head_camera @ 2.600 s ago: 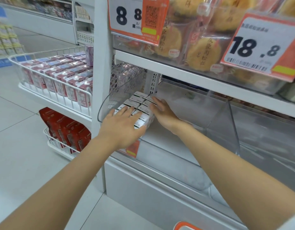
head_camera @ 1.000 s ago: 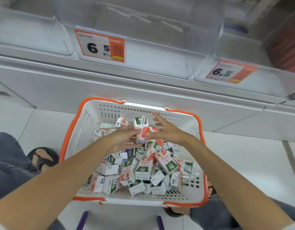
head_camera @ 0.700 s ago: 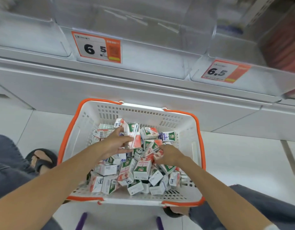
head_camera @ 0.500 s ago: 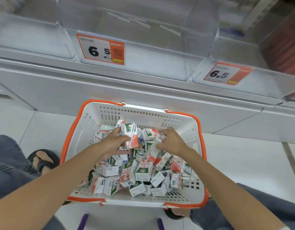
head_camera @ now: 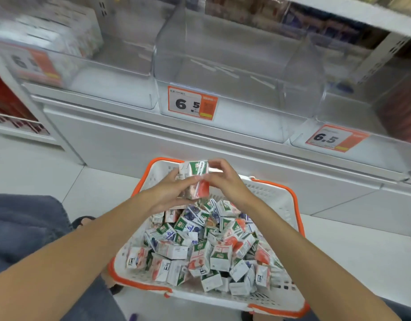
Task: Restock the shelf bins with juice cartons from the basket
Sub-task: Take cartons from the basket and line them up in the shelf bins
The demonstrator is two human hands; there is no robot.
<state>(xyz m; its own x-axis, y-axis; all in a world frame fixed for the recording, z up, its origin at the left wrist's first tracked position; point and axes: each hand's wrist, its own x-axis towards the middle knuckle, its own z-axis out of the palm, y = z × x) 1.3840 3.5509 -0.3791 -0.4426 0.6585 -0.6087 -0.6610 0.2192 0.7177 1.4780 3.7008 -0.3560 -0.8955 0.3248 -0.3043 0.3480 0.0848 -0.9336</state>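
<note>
A white basket with an orange rim [head_camera: 290, 202] sits on the floor, heaped with several small juice cartons [head_camera: 200, 249] in white, green and red. Above its far edge I hold a small stack of cartons [head_camera: 196, 179] between both hands. My left hand [head_camera: 169, 193] grips the stack from the left and below. My right hand [head_camera: 223, 179] pinches it from the right and top. Clear plastic shelf bins stand above: the middle bin [head_camera: 223, 72] holds nothing, the left bin [head_camera: 68, 63] has blurred white cartons at its back.
Orange price tags reading 6.5 hang on the middle bin [head_camera: 192, 103] and the right bin [head_camera: 334, 138]. A white shelf base [head_camera: 153, 140] runs behind the basket. My knee in dark trousers [head_camera: 26, 225] is at the left, over white floor tiles.
Both hands left the shelf bin and dropped to the basket, gathered cartons from the heap, and have now lifted a small stack above the basket's far edge. The view tilted upward.
</note>
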